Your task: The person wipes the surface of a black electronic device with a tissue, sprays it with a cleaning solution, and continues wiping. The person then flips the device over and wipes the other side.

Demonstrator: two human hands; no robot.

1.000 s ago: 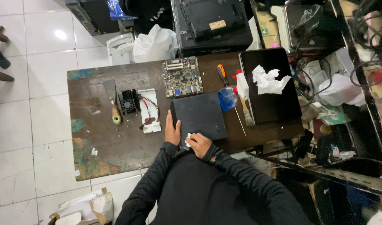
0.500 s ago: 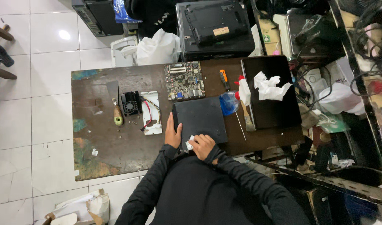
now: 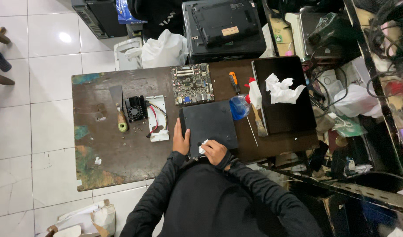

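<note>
- My left hand (image 3: 180,139) still lies flat with fingers spread against the left edge of the flat black rectangular case (image 3: 209,126), steadying it at the near edge of the worn brown metal table (image 3: 109,149).
- My right hand (image 3: 215,151) keeps its fingers closed around a small white wad of tissue (image 3: 203,146), pressed on the case's near corner; compared with a second ago it has barely shifted, so the wiping stays in the same spot.
- The view has slid slightly, nothing on the table has moved.
- The green circuit board (image 3: 192,83) sits beyond the case, the small black fan (image 3: 135,109) to its left.
- My palm hides most of the tissue, and my fingertips under it are hard to make out.
- The case's near edge is cut off by my sleeves.
</note>
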